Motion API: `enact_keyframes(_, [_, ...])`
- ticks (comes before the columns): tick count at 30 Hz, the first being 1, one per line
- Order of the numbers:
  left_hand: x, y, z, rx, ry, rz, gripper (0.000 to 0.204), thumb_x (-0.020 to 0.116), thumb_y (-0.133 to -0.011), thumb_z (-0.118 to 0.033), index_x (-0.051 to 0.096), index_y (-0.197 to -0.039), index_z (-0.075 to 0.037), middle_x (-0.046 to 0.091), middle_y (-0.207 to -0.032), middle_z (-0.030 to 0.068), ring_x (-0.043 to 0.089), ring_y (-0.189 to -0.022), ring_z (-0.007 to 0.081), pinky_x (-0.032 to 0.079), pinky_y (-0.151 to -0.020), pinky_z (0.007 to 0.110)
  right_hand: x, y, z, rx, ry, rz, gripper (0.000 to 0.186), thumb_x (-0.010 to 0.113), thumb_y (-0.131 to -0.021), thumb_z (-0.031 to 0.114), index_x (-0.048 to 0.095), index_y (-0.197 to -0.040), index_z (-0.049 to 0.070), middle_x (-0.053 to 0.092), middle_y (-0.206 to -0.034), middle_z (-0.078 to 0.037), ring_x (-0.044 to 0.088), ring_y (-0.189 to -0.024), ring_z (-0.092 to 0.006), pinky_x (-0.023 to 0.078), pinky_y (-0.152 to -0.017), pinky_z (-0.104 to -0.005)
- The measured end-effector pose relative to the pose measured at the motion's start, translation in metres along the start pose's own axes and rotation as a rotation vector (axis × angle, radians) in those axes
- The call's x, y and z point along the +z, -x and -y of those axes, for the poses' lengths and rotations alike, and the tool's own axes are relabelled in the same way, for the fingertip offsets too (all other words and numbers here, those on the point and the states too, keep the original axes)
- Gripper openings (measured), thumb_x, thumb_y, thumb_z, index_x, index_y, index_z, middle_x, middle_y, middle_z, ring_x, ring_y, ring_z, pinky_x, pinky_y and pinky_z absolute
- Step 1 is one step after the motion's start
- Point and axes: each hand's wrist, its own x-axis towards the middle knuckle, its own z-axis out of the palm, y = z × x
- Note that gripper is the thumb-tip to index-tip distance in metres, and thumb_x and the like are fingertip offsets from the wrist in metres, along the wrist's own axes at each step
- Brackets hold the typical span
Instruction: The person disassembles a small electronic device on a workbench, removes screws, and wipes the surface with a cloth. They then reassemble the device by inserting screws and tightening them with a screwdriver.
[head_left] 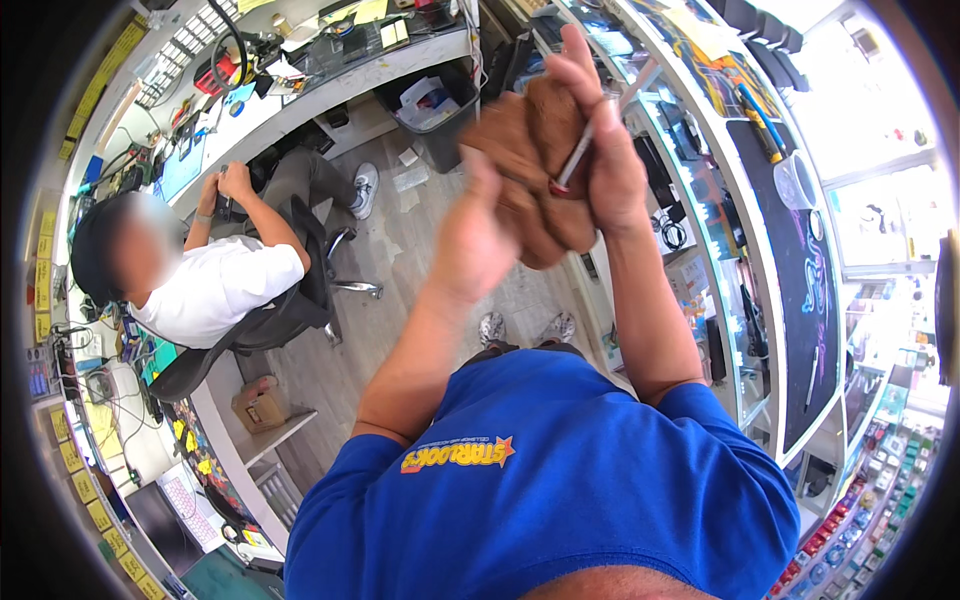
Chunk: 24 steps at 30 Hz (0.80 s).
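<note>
A brown, lumpy, folded thing (535, 165), soft like leather or cloth, is between my two hands in front of me; its exact kind is unclear. My left hand (475, 235) is blurred by motion and grips its left side, thumb over the front, other fingers hidden behind. On the opposite side, my right hand (612, 165) presses against it with some fingertips pointing up. A thin silvery rod with a red end (572, 165) lies along the right palm, across the brown thing's front.
At left a person in a white shirt (230, 285) sits on a black office chair (255, 325), hands near the cluttered workbench (225, 140). A grey trash bin (440, 145) stands beneath the bench. Glass display shelving (700, 215) runs along my right. A cardboard box (260, 405) sits at lower left.
</note>
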Motion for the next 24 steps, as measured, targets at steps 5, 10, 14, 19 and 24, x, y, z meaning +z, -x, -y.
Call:
enact_keyframes(5, [-0.006,-0.006,0.018,0.018,-0.443,-0.111,0.051,0.054,-0.114,-0.030,0.045,-0.155,-0.002,0.057,-0.149,0.0115,0.054,-0.136,0.0195,0.043,-0.116,0.035,0.018,0.009,-0.012,0.133,0.290,0.025,0.076,0.047,-0.115,0.044,0.018,-0.171,0.003,0.031,-0.172,-0.015,0.041,-0.145,-0.0197,0.027,-0.125,-0.0342])
enact_keyframes(10, [-0.036,-0.046,0.016,0.138,-0.535,-0.536,0.048,0.054,-0.112,-0.047,0.066,-0.122,-0.002,0.072,-0.106,0.0056,0.067,-0.087,0.0130,0.053,-0.073,0.034,0.044,0.032,-0.023,0.153,0.396,0.111,0.071,0.044,-0.115,0.041,0.024,-0.169,0.001,0.017,-0.177,-0.025,0.013,-0.165,-0.0353,0.014,-0.131,-0.0427])
enact_keyframes(14, [-0.050,-0.073,0.034,0.359,-0.437,-0.628,0.041,0.054,-0.112,-0.042,0.062,-0.122,-0.003,0.067,-0.104,0.0050,0.063,-0.088,0.0148,0.052,-0.078,0.032,0.051,0.054,-0.044,0.135,0.604,0.122,0.064,0.047,-0.114,0.035,0.033,-0.166,0.000,0.012,-0.176,-0.031,0.012,-0.165,-0.0417,0.013,-0.132,-0.0470])
enact_keyframes(19, [-0.109,-0.091,0.051,0.498,-0.755,-0.777,0.035,0.054,-0.112,-0.031,0.055,-0.130,0.000,0.065,-0.116,0.0156,0.064,-0.102,0.0242,0.052,-0.092,0.040,0.053,0.064,-0.039,0.289,0.584,0.223,0.057,0.047,-0.112,0.022,0.040,-0.162,-0.003,0.022,-0.176,-0.024,0.014,-0.166,-0.0363,0.012,-0.132,-0.0448])
enact_keyframes(24, [-0.189,-0.007,0.078,-0.003,-0.991,-0.881,0.046,0.054,-0.111,-0.033,0.052,-0.139,0.004,0.064,-0.132,0.0241,0.062,-0.124,0.0368,0.046,-0.107,0.044,0.074,0.035,-0.028,0.242,0.457,0.536,0.054,0.056,-0.110,0.027,0.051,-0.156,-0.001,0.045,-0.166,-0.022,0.034,-0.159,-0.0376,0.027,-0.128,-0.0469])
